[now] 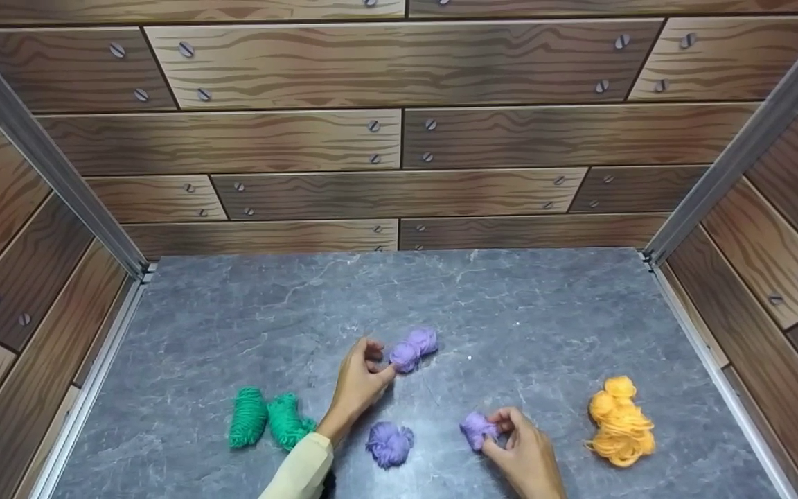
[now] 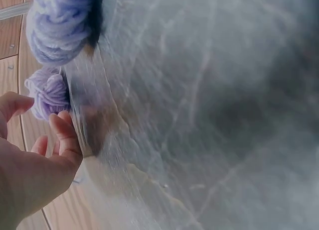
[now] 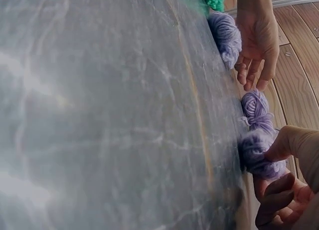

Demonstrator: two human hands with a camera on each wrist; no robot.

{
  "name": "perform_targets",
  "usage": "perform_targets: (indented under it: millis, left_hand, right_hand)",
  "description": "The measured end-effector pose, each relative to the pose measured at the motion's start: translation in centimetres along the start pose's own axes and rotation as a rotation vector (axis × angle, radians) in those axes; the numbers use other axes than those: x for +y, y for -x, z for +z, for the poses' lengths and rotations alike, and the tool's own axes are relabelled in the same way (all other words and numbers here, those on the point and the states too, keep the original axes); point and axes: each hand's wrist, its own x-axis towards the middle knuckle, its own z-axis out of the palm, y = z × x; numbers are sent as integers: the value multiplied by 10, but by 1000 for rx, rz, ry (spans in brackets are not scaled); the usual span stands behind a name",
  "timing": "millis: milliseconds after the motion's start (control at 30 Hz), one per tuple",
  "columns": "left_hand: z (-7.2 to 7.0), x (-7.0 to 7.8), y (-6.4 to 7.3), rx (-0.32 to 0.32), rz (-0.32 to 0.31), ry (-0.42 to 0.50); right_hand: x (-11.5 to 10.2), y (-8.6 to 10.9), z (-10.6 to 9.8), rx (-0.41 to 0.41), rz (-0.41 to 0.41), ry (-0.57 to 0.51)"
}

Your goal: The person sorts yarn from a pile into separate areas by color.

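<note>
A purple yarn bundle [image 1: 479, 430] is pinched between the thumb and fingers of my right hand [image 1: 527, 454], low over the grey table. The right wrist view shows the thumb against this yarn bundle [image 3: 260, 153]. Farther back lie purple yarn bundles [image 1: 414, 350] placed end to end. My left hand [image 1: 359, 381] is beside their left end, fingers loosely bent and thumb tip at the yarn's edge; whether it touches, I cannot tell. In the left wrist view no fingers wrap that yarn [image 2: 49, 94]. Another purple yarn bundle [image 1: 390, 444] lies between both hands, nearer me.
Two green yarn bundles [image 1: 247, 417] lie to the left, one partly behind my left sleeve [image 1: 298, 468]. Orange yarn bundles [image 1: 622, 423] are grouped at the right. Wood-patterned walls [image 1: 399, 138] and metal rails [image 1: 690, 319] border the grey marbled table [image 1: 544, 305].
</note>
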Motion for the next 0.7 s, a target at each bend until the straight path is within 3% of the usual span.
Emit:
perform_targets:
  millis: [500,700]
  left_hand:
    - [-15,-4,21,-31,-34,35]
    - [-19,0,31,-19,-10,32]
  right_hand:
    - [-3,-7,2,23,-3,-31]
    - [-6,-12,2,57,-26,-73]
